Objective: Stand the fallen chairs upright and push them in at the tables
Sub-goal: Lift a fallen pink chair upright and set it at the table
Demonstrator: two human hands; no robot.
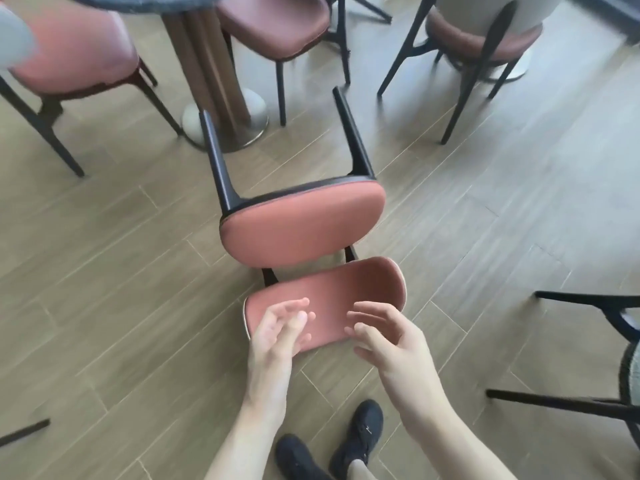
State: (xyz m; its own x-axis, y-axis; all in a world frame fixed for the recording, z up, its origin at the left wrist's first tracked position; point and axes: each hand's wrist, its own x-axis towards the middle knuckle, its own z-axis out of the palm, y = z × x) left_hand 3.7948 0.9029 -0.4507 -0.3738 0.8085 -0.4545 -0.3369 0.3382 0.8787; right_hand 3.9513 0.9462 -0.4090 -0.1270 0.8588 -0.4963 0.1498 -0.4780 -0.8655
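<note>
A fallen chair (pixel 301 226) with a pink seat and black legs lies on its back on the wood floor, two legs pointing up and away towards the table. Its pink backrest (pixel 332 296) rests flat on the floor nearest me. My left hand (pixel 280 327) hovers over the backrest's left part, fingers apart, holding nothing. Over the backrest's right end, my right hand (pixel 384 334) is spread and curled, also holding nothing. Whether either hand touches the backrest I cannot tell.
A round table with a wooden pedestal (pixel 207 64) and metal base stands beyond the fallen chair. Upright pink chairs (pixel 76 53) (pixel 277 26) (pixel 481 39) surround it and a second table. Black legs of another chair (pixel 588 403) lie at the right edge. My black shoes (pixel 360 431) are below.
</note>
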